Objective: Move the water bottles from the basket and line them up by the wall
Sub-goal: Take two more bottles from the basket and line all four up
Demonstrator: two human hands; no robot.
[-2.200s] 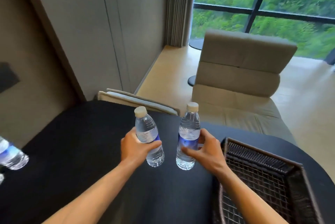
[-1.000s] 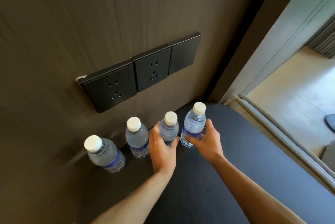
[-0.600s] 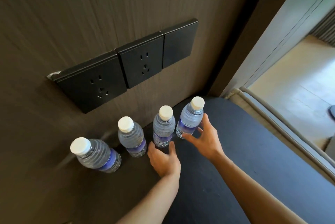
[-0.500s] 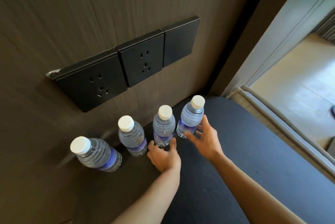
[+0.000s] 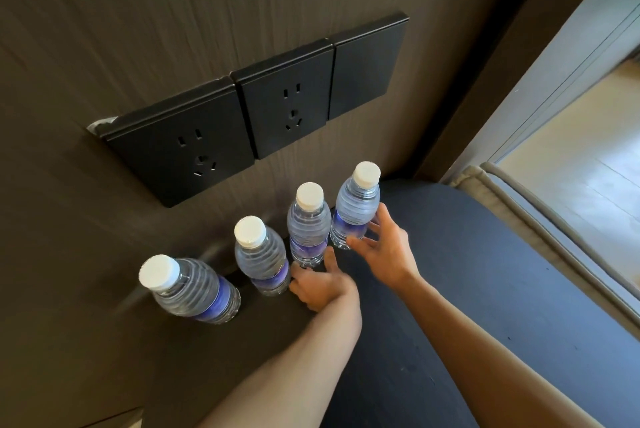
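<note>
Head view: four bottles [image 5: 309, 223], blue labels [image 5: 308, 249] unreadable.

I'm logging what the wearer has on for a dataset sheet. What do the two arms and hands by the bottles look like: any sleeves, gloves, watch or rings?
Both forearms are bare to the frame edge, with no sleeves in view. The left hand and right hand wear no gloves, and no watch, bracelet or ring shows.
</note>
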